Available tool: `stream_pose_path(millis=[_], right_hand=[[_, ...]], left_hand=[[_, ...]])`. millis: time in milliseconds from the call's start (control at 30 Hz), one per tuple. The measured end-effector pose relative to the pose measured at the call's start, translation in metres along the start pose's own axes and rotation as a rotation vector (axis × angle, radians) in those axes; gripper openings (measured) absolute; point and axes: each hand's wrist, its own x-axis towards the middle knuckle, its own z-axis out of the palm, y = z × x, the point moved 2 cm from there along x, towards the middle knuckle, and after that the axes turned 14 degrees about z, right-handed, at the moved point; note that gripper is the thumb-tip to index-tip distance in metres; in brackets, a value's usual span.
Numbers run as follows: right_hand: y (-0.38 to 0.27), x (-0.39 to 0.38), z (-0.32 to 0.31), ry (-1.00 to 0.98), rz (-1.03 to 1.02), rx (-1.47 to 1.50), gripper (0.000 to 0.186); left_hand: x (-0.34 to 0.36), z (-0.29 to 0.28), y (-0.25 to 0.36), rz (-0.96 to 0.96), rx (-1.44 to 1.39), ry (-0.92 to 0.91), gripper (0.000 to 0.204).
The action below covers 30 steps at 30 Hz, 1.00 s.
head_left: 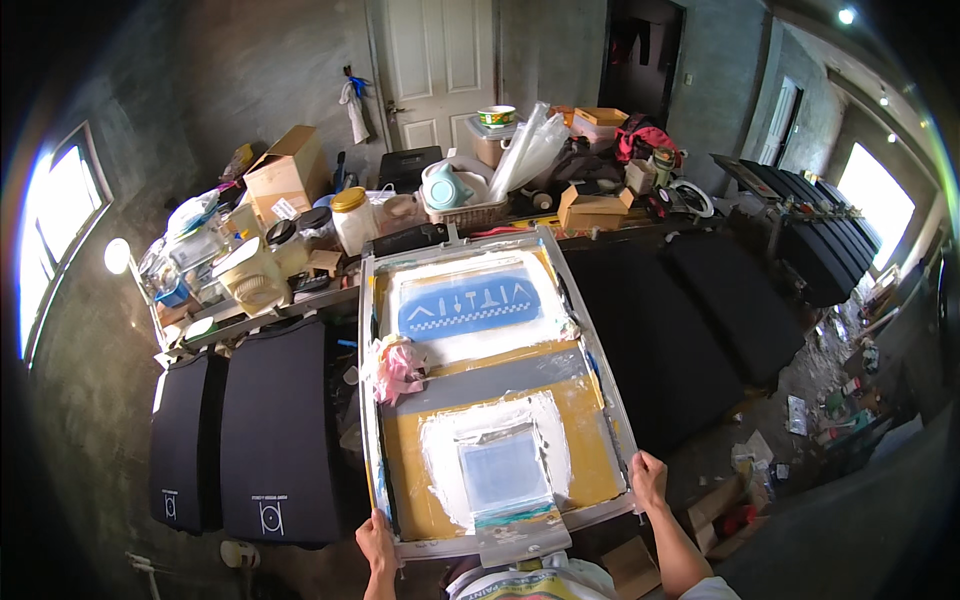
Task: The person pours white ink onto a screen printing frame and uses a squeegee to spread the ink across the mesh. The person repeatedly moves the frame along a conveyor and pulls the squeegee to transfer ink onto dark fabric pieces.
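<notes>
A large screen-printing frame point(440, 547) with grey metal rails lies tilted in front of me. My left hand point(376, 543) is closed around its near left corner. At the near right corner my right hand point(649, 480) grips the rail. Its mesh carries a blue stencil panel point(470, 284) at the far end and a smaller pale blue square point(503, 472) nearer me, both ringed by smeared white ink. A flat grey piece resembling a squeegee point(523, 541) rests over the near rail. Against the left rail sits a crumpled pink-and-white rag point(398, 368).
Black garments point(275, 420) are stretched over boards on the left, and more black fabric point(640, 340) covers boards on the right. Behind the frame a cluttered table holds jars point(352, 220), cardboard boxes point(595, 208) and a basket point(468, 216). Scraps and cartons point(715, 510) litter the right floor.
</notes>
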Motion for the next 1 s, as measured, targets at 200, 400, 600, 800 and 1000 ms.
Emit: stream_pose_path(millis=[200,400,600,800,1000], right_hand=[[0.027,0.043,-0.042,0.086,-0.013,0.04,0.032],[0.063,0.117,-0.095,0.136,-0.038,0.021,0.032],[0.105,0.222,-0.167,0.089,-0.09,0.051,0.033],[0.174,0.3,-0.244,0.054,-0.126,0.064,0.033],[0.242,0.33,-0.279,0.031,-0.126,0.054,0.033]], left_hand=[[0.001,0.07,0.032,0.025,-0.086,-0.037,0.052],[-0.032,0.157,0.072,0.002,-0.161,-0.027,0.05],[-0.1,0.263,0.109,-0.02,-0.147,0.024,0.05],[-0.193,0.364,0.12,-0.035,-0.084,0.066,0.051],[-0.259,0.411,0.106,-0.025,-0.011,0.078,0.05]])
